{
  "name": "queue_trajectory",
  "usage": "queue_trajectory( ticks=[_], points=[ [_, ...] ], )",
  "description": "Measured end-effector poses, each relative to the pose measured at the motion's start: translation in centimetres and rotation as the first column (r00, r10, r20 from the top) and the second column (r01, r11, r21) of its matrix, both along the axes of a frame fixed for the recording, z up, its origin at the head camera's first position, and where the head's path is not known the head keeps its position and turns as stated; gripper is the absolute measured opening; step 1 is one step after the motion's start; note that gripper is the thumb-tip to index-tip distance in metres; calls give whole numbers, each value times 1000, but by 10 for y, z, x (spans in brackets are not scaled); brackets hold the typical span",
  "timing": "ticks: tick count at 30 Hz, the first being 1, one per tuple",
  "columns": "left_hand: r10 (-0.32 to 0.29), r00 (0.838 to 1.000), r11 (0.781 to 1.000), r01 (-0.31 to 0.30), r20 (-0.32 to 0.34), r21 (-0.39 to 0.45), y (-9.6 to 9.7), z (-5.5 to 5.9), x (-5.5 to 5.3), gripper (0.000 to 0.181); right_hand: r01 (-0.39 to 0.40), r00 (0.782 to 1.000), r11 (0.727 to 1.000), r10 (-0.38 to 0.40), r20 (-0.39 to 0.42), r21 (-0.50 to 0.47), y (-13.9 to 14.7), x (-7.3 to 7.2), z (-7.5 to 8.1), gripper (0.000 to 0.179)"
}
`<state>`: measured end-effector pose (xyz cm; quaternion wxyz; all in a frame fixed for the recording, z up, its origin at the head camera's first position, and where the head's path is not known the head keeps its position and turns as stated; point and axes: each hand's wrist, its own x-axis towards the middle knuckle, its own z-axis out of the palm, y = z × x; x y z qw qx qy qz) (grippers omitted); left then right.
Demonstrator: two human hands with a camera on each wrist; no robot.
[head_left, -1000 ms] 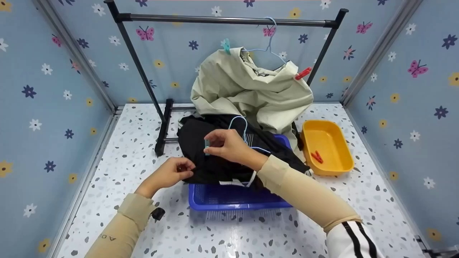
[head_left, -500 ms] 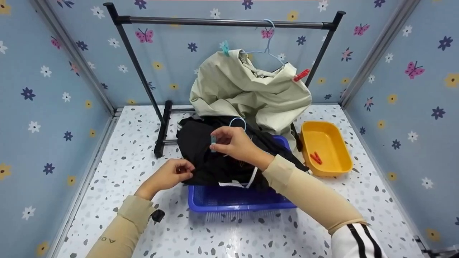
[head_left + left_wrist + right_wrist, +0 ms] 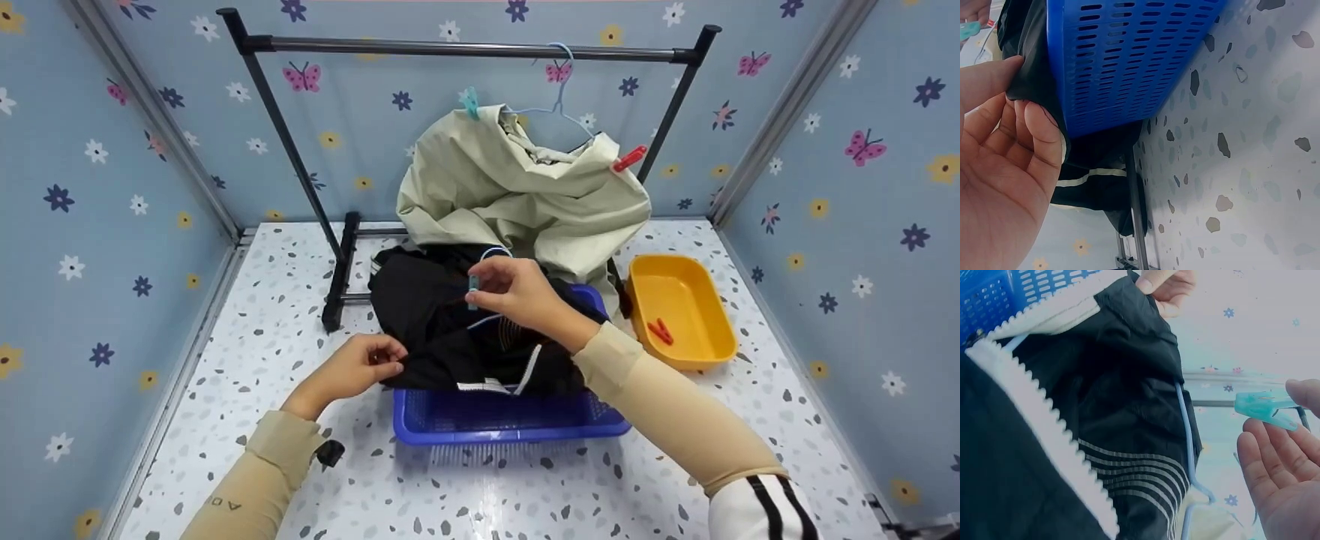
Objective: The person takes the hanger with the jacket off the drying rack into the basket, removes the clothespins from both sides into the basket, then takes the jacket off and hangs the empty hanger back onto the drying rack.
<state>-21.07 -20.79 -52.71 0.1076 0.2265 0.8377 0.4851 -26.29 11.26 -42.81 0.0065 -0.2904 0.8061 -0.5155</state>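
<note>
My left hand (image 3: 356,371) pinches the lower left edge of a black garment (image 3: 420,307) between thumb and fingers; in the left wrist view the cloth (image 3: 1033,73) folds over the fingertips. The garment lies over a blue basket (image 3: 510,435) and has a white toothed zipper edge (image 3: 1044,416) and thin pale stripes. Inside it, a light blue hanger (image 3: 1185,427) shows in the right wrist view. My right hand (image 3: 525,292) holds a teal clothespin (image 3: 1264,406) between thumb and fingers, above the garment and apart from its cloth.
Behind stands a black clothes rack (image 3: 450,48). Pale green clothing (image 3: 517,187) hangs there on a blue hanger, with a teal clothespin (image 3: 469,103) and a red clothespin (image 3: 630,158) clipped on. At the right, a yellow tub (image 3: 682,292) contains red clothespin pieces (image 3: 660,331).
My right hand has moved to the right over the black garment, carrying the teal clothespin. The left hand keeps its pinch on the garment's edge and has hardly moved.
</note>
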Motion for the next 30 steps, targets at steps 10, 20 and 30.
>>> queue_trajectory(
  ticks=[10,20,30],
  points=[
    [-10,1000,1000,10,-9,-11,0,2,-2,8,57,998,998,-57,-24,-5,23,-3,7,31],
    [-5,1000,1000,5,4,-13,-1,3,-1,8,112,994,993,-112,-2,-44,44,-6,10,33],
    [-5,1000,1000,5,5,-15,0,3,0,8,178,984,983,-179,-24,-35,68,-9,11,30]
  ],
)
